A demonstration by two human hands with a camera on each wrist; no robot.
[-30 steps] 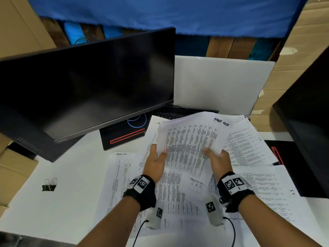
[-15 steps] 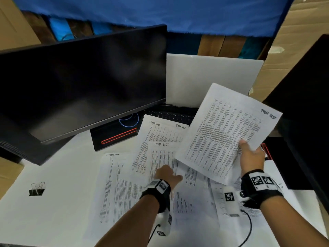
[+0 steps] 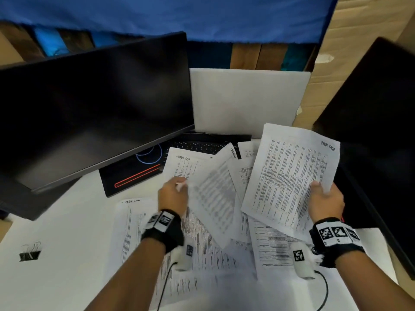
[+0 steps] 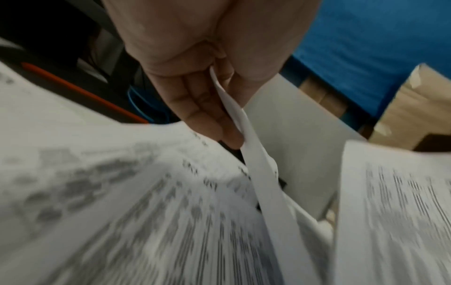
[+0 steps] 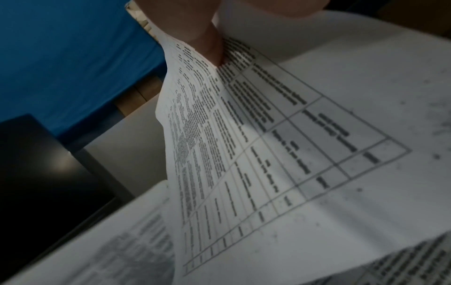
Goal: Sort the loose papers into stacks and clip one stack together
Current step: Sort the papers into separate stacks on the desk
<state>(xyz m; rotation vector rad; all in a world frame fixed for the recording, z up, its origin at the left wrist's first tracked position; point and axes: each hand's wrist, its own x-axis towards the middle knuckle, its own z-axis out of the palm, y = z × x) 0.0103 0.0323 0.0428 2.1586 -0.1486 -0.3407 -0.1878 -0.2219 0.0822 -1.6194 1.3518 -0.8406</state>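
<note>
Half a second back the left hand [image 3: 172,194] lay flat on the spread. Now I see it pinching a second sheet [image 3: 213,198] by its edge between thumb and fingers [image 4: 207,108] and lifting it clear of the pile, blurred with motion. The right hand [image 3: 325,203] still grasps the first sheet [image 3: 289,178] at its lower right corner, thumb [image 5: 207,44] on the printed face.

My read: sorting is under way, one sheet per hand, likely to be laid together. No stack is formed yet.

Orientation: the right hand's sheet is held up, tilted, long axis running away from me and leaning slightly right, its handwritten heading at the far right corner. The left hand's sheet slants from the hand down toward me and to the right, far end raised; it sits just beside the other sheet, and I cannot tell whether they touch.

Loose papers [image 3: 134,232] lie under and between both hands on the counter [image 3: 67,221]. The clip [image 3: 29,254] sits untouched, well left of the left hand.
</note>
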